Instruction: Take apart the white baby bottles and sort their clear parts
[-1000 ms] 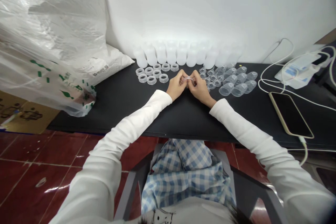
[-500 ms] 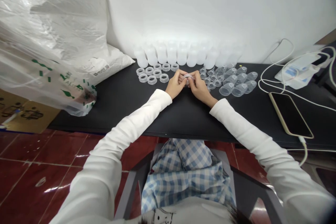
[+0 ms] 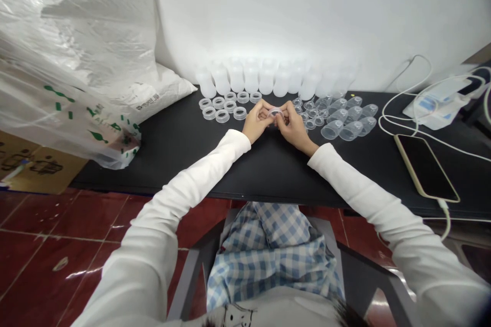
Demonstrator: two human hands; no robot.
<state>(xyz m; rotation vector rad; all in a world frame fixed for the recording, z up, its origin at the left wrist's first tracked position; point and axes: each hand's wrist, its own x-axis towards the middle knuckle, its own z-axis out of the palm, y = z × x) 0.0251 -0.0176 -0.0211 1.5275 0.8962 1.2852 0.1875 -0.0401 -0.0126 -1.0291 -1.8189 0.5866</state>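
My left hand [image 3: 258, 121] and my right hand [image 3: 292, 125] meet over the black table, both closed on one translucent bottle collar ring [image 3: 275, 111]. The thumbs press at its near side, and the fingers curl around its edges. Whether a teat sits inside the ring is hidden by my fingers. Left of my hands lie several loose collar rings [image 3: 222, 116] in rows. Close to my right hand is a cluster of clear bottle teats [image 3: 311, 113]. Clear domed bottle caps [image 3: 350, 131] stand farther right.
Frosted white bottles [image 3: 266, 79] stand in a row along the wall. A large white plastic sack [image 3: 115, 36] and a printed bag [image 3: 103, 127] crowd the left end. At right are a phone [image 3: 426, 167] on a cable, looped white cords, and a white-and-blue packet [image 3: 435, 107].
My fingers have shifted slightly around the collar ring, which stays in almost the same place between both hands. The objects on the table look unmoved.
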